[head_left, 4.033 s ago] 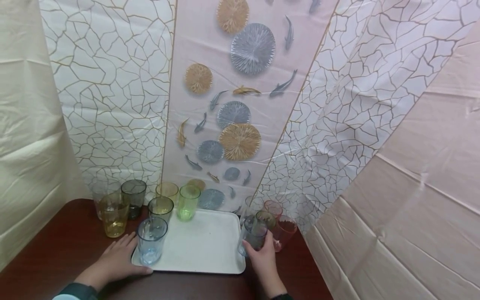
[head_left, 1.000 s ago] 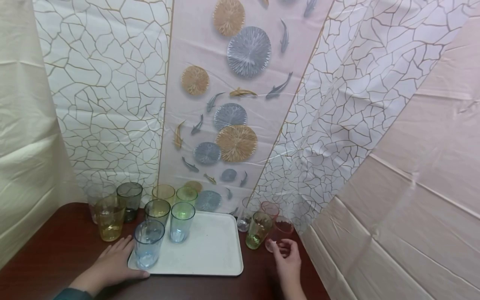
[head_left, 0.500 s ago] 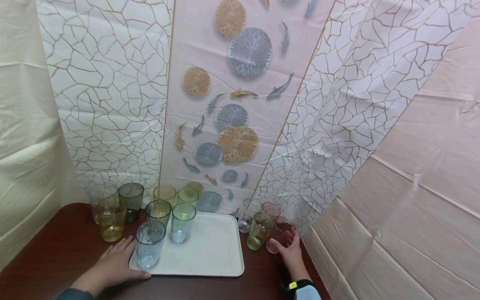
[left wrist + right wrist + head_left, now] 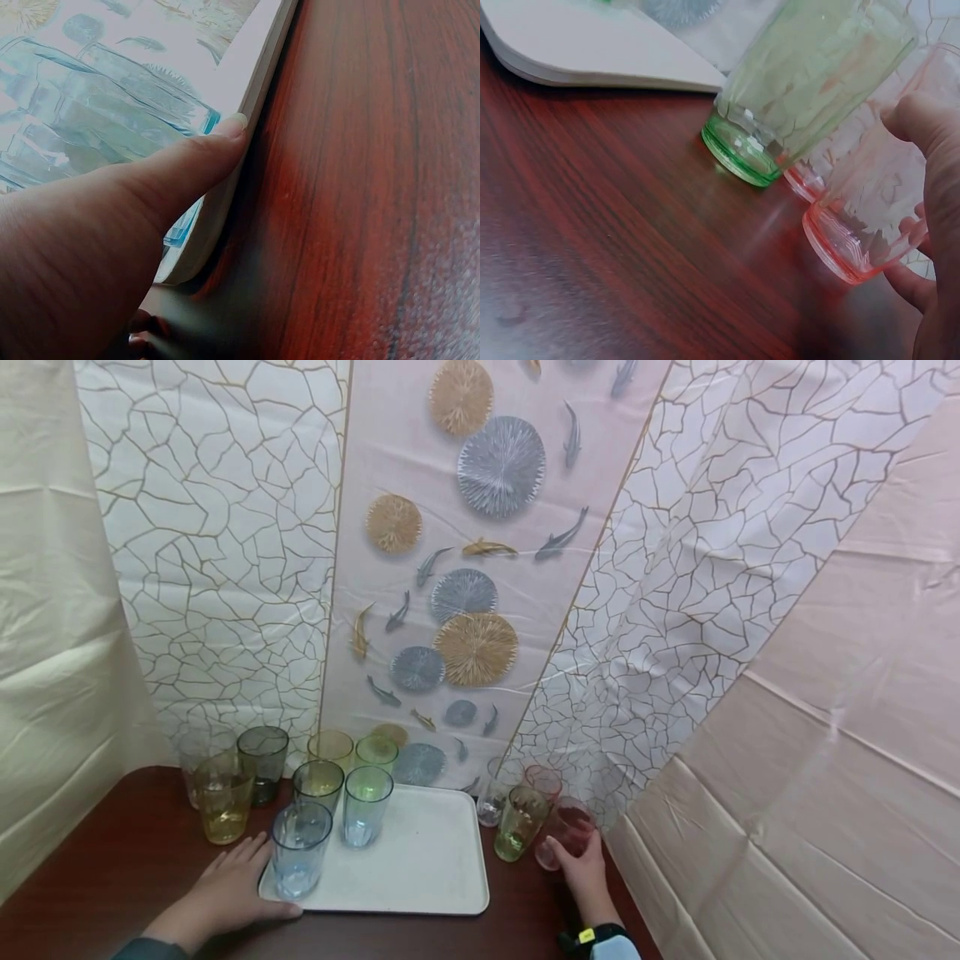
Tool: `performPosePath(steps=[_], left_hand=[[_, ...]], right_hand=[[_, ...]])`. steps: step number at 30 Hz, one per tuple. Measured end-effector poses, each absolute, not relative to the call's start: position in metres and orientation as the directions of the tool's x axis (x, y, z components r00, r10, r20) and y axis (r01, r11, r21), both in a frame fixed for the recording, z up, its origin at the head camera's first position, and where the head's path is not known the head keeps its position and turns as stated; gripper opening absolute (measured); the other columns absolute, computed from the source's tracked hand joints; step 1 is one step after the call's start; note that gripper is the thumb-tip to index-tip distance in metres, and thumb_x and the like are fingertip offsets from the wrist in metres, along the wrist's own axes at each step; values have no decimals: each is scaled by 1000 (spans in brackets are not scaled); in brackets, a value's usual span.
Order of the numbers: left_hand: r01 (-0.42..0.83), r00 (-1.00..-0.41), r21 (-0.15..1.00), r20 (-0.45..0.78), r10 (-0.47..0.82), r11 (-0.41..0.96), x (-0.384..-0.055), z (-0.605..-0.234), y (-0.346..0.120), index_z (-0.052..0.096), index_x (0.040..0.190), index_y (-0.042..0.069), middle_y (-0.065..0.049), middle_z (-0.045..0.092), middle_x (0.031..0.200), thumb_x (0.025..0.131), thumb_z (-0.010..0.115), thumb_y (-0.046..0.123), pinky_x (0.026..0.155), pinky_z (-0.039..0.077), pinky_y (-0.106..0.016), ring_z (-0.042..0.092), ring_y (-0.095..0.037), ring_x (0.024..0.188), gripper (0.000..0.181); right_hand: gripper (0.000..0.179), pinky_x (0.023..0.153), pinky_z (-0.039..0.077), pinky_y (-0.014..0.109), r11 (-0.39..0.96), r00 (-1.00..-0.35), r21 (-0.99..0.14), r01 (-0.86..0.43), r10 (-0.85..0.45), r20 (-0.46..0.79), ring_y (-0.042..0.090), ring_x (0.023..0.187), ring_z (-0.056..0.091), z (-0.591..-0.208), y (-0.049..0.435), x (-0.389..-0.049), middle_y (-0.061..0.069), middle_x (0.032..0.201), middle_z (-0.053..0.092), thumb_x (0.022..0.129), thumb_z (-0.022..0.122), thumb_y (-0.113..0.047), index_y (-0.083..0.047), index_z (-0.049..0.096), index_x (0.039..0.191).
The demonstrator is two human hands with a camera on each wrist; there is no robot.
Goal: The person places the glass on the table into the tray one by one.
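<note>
My right hand [image 4: 581, 872] grips a pinkish-red tumbler [image 4: 568, 827] that stands at the table's right side. In the right wrist view its base [image 4: 840, 251] is low on the wood, with the thumb on the near side and fingers behind. A green tumbler [image 4: 515, 835] stands just left of it. Resting at the white tray's left front corner is my left hand [image 4: 221, 893], its fingers spread along the side. In the left wrist view the thumb [image 4: 199, 161] lies over the tray's rim. Two blue tumblers stand on the tray [image 4: 420, 868], one at the front [image 4: 300, 860], one behind [image 4: 365, 818].
An olive tumbler [image 4: 318, 781], an amber one [image 4: 330, 745] and a green one [image 4: 377, 750] stand toward the tray's back left. Yellow [image 4: 225, 814], grey [image 4: 264, 772] and clear [image 4: 191, 760] tumblers are farther left. Clear [image 4: 491, 810] and red [image 4: 543, 779] tumblers stand behind the right group, near a hanging cloth [image 4: 720, 652].
The blue tumbler that my right hand held right of the tray now stands on the tray before the green one. My right hand has moved right and grasped the red tumbler. The left hand stays put.
</note>
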State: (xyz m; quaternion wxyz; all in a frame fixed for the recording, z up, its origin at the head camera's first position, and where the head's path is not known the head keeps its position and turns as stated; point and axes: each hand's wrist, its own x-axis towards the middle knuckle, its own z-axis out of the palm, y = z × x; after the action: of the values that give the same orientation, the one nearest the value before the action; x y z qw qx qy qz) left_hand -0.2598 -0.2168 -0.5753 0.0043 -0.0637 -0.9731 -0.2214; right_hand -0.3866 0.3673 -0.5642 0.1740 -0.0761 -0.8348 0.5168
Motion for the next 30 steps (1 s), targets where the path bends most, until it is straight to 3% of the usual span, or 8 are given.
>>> performPosePath(steps=[5, 8, 12, 18, 30], left_hand=[[133, -991, 421, 43, 126, 898, -259, -572, -216, 44, 150, -14, -43, 32, 155, 67, 70, 87, 110, 24, -78, 27, -61, 140, 134], [131, -991, 421, 47, 123, 897, -260, -574, -216, 44, 150, -14, -43, 32, 155, 66, 70, 88, 110, 24, -78, 27, -61, 140, 134], [118, -993, 429, 34, 115, 896, -260, -576, -216, 44, 150, -14, -43, 32, 155, 64, 70, 89, 111, 23, -78, 26, -61, 141, 137], [109, -993, 430, 18, 113, 896, -261, -574, -217, 43, 150, -15, -44, 31, 155, 66, 71, 87, 110, 22, -79, 25, -62, 140, 134], [109, -993, 437, 19, 113, 893, -263, -578, -218, 43, 151, -14, -43, 31, 155, 66, 70, 88, 111, 22, -78, 26, -61, 141, 136]], right_hand=[[84, 104, 46, 56, 444, -913, -892, -85, 324, 249, 39, 129, 51, -557, 361, -364, 28, 139, 53, 88, 84, -28, -2, 35, 151], [79, 101, 50, 46, 444, -903, -887, -127, 318, 288, 35, 123, 57, -555, 354, -344, 26, 135, 59, 88, 84, -25, -1, 38, 147], [74, 91, 54, 34, 454, -896, -869, -197, 277, 348, 29, 115, 61, -552, 338, -318, 22, 129, 66, 87, 86, -21, -1, 43, 144], [75, 86, 55, 28, 412, -919, -872, -264, 167, 357, 22, 109, 64, -546, 301, -299, 19, 128, 66, 83, 88, -16, -5, 44, 143], [75, 98, 54, 38, 273, -906, -864, -423, -138, 400, 35, 118, 62, -545, 204, -299, 22, 129, 65, 81, 86, -6, 1, 45, 144]])
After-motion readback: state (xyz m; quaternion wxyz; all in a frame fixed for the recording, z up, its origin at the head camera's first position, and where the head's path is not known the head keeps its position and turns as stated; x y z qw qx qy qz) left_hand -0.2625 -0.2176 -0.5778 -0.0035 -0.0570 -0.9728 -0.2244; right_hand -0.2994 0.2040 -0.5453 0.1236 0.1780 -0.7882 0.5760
